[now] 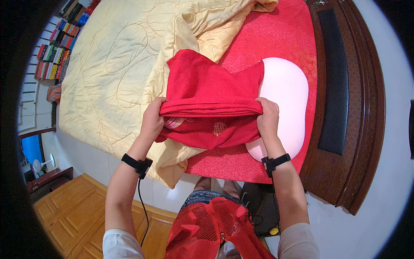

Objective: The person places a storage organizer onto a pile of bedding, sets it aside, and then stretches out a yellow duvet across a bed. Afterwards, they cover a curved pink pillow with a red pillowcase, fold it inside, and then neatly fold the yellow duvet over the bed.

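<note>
— What are the hands doing?

— Both grip a red pillowcase. The left hand is closed on its left end, fingers curled over the gathered edge. The right hand is closed on the right end in the same way, thumb side tucked into the cloth.

— And where is the pillowcase?

— Held up between the two hands, over the near edge of the bed. Its gathered opening stretches straight from one hand to the other. Part of the cloth stands up on the far side, and a flap with a small gold pattern hangs down on the near side.

— What is under it?

— A white pillow, lying on a red bedsheet. The pillow sticks out to the right of the pillowcase, and the right hand sits just over its left edge. Whether any of the pillow is already inside the cloth, I cannot tell.

— Anything else around?

— A pale yellow quilt covers the left part of the bed and hangs over the near edge, just beside the left hand. A dark wooden headboard runs along the right. Each wrist wears a black band, and a thin cable drops from the left one. Wooden floor shows near left.
</note>
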`<move>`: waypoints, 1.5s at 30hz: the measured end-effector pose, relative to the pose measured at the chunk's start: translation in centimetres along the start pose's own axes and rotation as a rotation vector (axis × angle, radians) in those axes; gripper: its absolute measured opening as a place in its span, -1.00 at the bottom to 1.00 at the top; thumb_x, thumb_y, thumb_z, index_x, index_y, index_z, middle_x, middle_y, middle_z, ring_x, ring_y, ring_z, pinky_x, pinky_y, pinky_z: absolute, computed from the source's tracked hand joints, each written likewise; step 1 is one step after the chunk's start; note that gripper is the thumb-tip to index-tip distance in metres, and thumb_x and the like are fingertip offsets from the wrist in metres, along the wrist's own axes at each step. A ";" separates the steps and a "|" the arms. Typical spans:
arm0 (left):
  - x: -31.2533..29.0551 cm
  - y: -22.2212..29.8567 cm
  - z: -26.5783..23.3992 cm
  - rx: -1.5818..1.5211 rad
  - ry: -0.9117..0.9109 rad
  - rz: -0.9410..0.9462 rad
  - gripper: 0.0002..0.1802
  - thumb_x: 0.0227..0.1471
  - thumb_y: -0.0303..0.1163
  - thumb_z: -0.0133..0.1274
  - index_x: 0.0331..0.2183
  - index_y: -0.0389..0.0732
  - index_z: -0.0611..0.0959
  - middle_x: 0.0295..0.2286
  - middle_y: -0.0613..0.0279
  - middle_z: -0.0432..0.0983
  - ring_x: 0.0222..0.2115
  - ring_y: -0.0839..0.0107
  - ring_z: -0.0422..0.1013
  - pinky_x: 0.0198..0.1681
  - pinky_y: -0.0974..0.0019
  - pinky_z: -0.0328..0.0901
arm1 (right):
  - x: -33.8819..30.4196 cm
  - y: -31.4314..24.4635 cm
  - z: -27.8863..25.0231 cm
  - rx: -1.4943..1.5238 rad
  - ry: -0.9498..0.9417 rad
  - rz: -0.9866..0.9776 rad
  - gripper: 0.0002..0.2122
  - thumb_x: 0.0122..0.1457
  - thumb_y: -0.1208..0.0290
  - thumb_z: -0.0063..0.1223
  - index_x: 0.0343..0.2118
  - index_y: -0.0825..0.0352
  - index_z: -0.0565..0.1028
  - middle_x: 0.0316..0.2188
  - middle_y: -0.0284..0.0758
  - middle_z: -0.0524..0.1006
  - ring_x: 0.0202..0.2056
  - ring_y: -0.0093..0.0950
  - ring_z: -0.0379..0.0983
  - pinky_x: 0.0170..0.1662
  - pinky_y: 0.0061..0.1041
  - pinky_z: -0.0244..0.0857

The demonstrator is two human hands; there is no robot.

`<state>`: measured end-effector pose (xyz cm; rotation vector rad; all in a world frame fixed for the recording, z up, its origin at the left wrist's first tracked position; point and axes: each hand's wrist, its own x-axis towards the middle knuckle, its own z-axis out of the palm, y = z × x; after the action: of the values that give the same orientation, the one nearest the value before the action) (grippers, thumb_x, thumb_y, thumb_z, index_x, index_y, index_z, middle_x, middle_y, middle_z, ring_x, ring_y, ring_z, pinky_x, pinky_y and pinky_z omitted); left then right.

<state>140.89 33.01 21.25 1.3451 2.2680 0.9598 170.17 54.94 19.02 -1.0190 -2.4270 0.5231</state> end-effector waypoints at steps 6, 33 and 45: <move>0.6 0.9 -0.8 0.228 -0.137 -0.132 -0.64 -0.19 -0.60 0.01 -0.22 -0.23 0.44 -0.37 -0.10 0.44 -0.29 -0.03 0.38 -0.23 0.08 0.28 | 0.7 -1.2 -0.9 -0.254 -0.251 0.043 -0.66 -0.21 0.68 0.00 -0.26 0.33 0.40 -0.53 -0.19 0.49 -0.39 -0.22 0.40 -0.23 -0.35 0.09; 4.4 0.9 -2.9 0.346 0.010 -0.494 -0.55 -0.20 -0.52 0.06 -0.16 -0.12 0.42 -0.43 -0.01 0.47 -0.40 0.08 0.42 -0.34 0.15 0.29 | 4.2 -2.7 -0.4 -0.334 -0.074 0.155 -0.72 -0.21 0.70 0.03 -0.35 0.31 0.42 -0.48 -0.20 0.49 -0.37 -0.22 0.41 -0.20 -0.35 0.12; -3.4 -2.1 -6.7 0.539 0.245 0.236 -0.65 -0.28 -0.49 0.15 -0.31 -0.19 0.51 -0.36 0.10 0.42 -0.29 0.09 0.36 -0.23 0.16 0.24 | 2.1 -4.3 -2.4 -0.110 0.144 -0.104 -0.68 -0.09 0.63 -0.03 -0.21 0.25 0.45 -0.31 -0.21 0.40 -0.28 -0.19 0.32 -0.18 -0.30 0.15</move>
<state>137.27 26.80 24.40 1.8326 2.7284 0.6231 167.74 54.12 23.70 -0.9345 -2.3860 0.2740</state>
